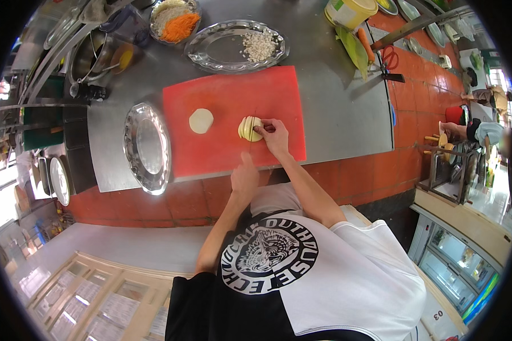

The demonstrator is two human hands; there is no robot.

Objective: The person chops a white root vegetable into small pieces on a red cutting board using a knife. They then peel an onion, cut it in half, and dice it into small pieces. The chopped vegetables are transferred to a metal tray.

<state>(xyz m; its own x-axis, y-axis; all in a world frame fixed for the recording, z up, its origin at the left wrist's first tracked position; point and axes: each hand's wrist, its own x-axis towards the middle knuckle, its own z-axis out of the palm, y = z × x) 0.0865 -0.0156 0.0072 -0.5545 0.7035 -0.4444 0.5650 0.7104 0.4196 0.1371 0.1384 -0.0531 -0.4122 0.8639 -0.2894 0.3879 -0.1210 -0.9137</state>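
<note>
On the red cutting board [230, 93], a pale half-round vegetable, perhaps an onion [248, 128], is cut into several upright slices that lean together. My right hand [274, 135] pinches its right side between thumb and fingers. My left hand [245, 179], slightly blurred, grips a knife [251, 145] with one finger stretched along its spine. The thin blade is seen nearly edge-on at the slices; its handle is hidden in the fist. A second pale round piece [201, 120] lies on the board to the left, apart from both hands.
An oval metal platter [130, 145] lies left of the board. Behind it, another platter [213, 53] holds white diced pieces. Further back stands a plate of shredded carrot [180, 28] and white shreds. At right are a carrot [365, 44], red-handled scissors [390, 58] and a black handle [393, 77] overhanging the edge.
</note>
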